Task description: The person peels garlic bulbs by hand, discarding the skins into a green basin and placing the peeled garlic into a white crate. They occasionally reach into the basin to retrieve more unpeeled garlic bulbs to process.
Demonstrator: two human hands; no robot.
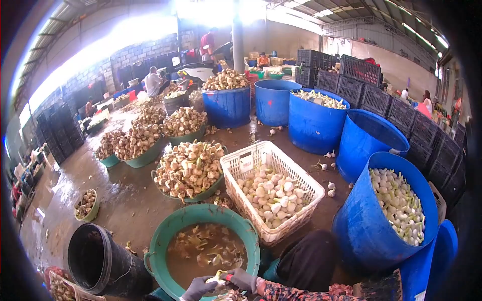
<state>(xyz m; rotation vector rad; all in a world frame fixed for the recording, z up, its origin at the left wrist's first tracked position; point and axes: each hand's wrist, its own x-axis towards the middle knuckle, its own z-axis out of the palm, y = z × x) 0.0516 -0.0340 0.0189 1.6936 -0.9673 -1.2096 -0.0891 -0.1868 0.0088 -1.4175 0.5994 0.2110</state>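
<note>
Both my hands wear grey gloves and meet at the near rim of a green tub (159, 249) of muddy water with scraps and a bulb floating in it. My left hand (199, 288) is closed on a pale garlic bulb (217, 279) with a stem. My right hand (242, 279) is wrapped round a small tool with a red handle (229, 277), held against the bulb. The tool's blade cannot be made out. Beyond the tub a white crate (314, 201) holds cleaned white bulbs. A heap of unpeeled garlic (190, 169) fills a green basin.
Blue barrels (315, 123), some holding garlic, line the right side before stacked black crates (389, 103). A black bucket (90, 258) leans at the left. My dark-clothed knee (311, 258) is beside the tub. Several people work farther back.
</note>
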